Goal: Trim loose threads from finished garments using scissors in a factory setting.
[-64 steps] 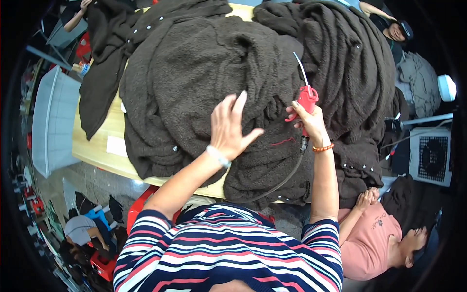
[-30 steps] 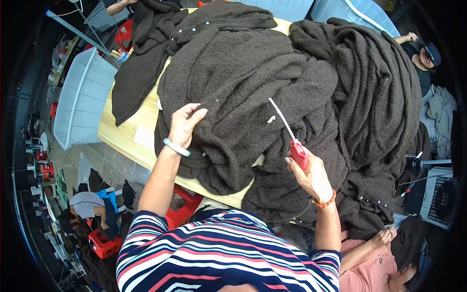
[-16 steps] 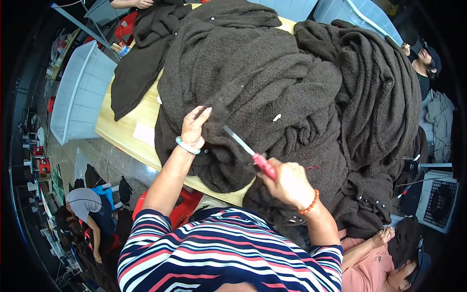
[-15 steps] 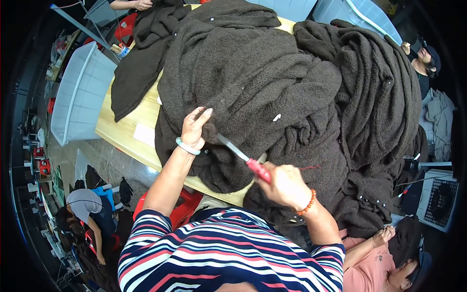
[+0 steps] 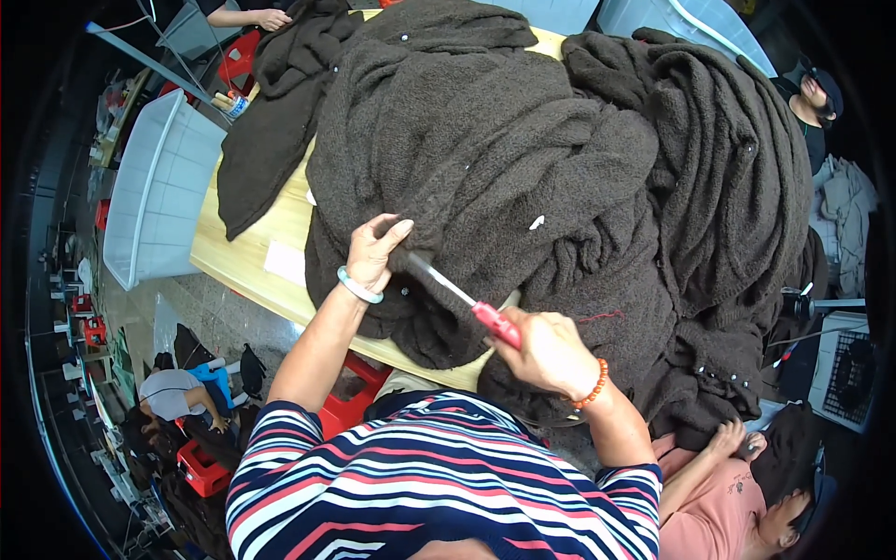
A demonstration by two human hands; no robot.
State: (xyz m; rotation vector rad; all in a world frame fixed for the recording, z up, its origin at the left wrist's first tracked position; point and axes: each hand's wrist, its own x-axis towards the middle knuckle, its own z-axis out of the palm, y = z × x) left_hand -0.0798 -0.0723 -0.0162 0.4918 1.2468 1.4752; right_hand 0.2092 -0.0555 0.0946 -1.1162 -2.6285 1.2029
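Nearest the camera is the person's striped top (image 5: pixel 429 495), with both forearms reaching up from it. The right hand (image 5: pixel 549 353), a bead bracelet (image 5: pixel 592 385) on its wrist, is closed around the red handle of a tool (image 5: pixel 467 303) whose thin metal shaft points up and left toward the other hand. The left hand (image 5: pixel 375 252), with a pale green bangle (image 5: pixel 358 286) on the wrist, pinches a fold of a dark brown fleece garment (image 5: pixel 504 159) between thumb and fingers, right where the tip of the tool meets the cloth. The garment lies in a heap on a wooden table (image 5: pixel 247 257), hanging over its near edge. A second heap of the same dark fleece (image 5: pixel 737 187) lies just to the right of it, touching it.

Left of the table stands a white plastic bin (image 5: pixel 159 191). At the lower right sits a person in a pink shirt (image 5: pixel 719 509). At the far end of the table, another person's hand (image 5: pixel 271 19) rests on the cloth.
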